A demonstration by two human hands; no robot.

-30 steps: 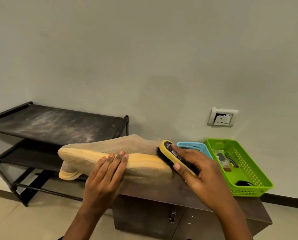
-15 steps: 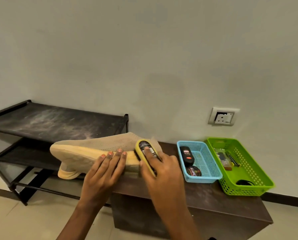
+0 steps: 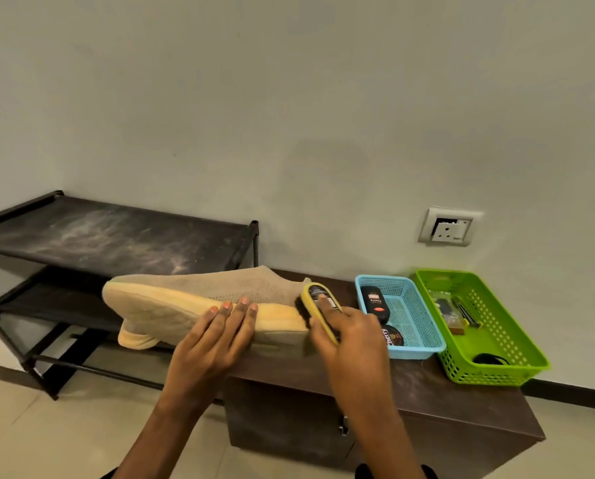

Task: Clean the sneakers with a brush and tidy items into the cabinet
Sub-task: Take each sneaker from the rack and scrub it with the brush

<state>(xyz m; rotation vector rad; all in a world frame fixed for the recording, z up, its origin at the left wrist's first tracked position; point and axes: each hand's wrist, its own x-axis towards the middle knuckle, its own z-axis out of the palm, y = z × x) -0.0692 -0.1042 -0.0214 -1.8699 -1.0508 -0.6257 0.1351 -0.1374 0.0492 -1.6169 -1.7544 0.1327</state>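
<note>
Since half a second ago: brush (image 3: 318, 305) has shifted to the right along the sole, toward the heel end of the sneaker (image 3: 185, 295). Sneaker and left hand sit about where they were.

Sneaker: beige knit, yellowish sole, tipped on its side with the sole facing the camera. It lies at the left end of the cabinet (image 3: 444, 392) top, and its toe overhangs the left edge toward the shoe rack (image 3: 116, 236). A pale yellow piece (image 3: 133, 338) shows beneath the toe; cannot tell what it is.

Left hand (image 3: 213, 344): fingers straight and together, pressing flat on the sole near its middle, fingertips at the upper rim of the sole.

Right hand (image 3: 351, 333): fingers curled over the yellow back of the brush, gripping it. Dark bristles touch the sole at the heel end.

Blue basket (image 3: 423, 326): on the cabinet top just right of the brush, toward the back edge. It holds a black bottle (image 3: 375, 302) and a round tin (image 3: 391, 335), the tin partly hidden by the right hand.

Green basket (image 3: 503, 340): touching or just beside the blue one, at the right end of the top, with small dark items inside, too small to identify.

Wall socket (image 3: 449, 228): on the wall above the baskets.
</note>
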